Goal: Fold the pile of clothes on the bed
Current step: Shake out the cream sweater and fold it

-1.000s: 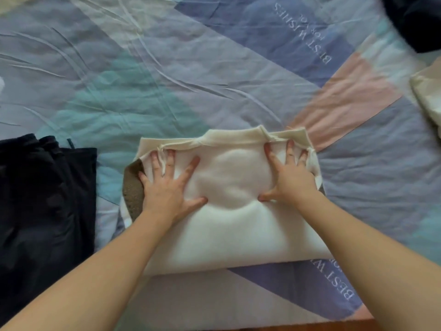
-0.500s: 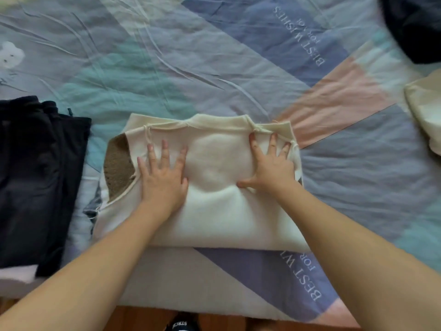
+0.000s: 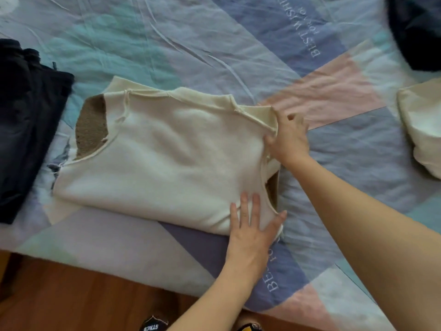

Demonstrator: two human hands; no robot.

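Where both palms pressed mid-garment, my left hand [image 3: 253, 225] now lies flat on the cream sweater's [image 3: 167, 161] near-right corner on the bedspread [image 3: 214, 44]; my right hand [image 3: 287, 137] pinches its far-right edge; I judge another fold is starting.

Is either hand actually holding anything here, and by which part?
The right hand grips the cream sweatshirt at its far right corner. The left hand only lies flat on the near right corner, gripping nothing.
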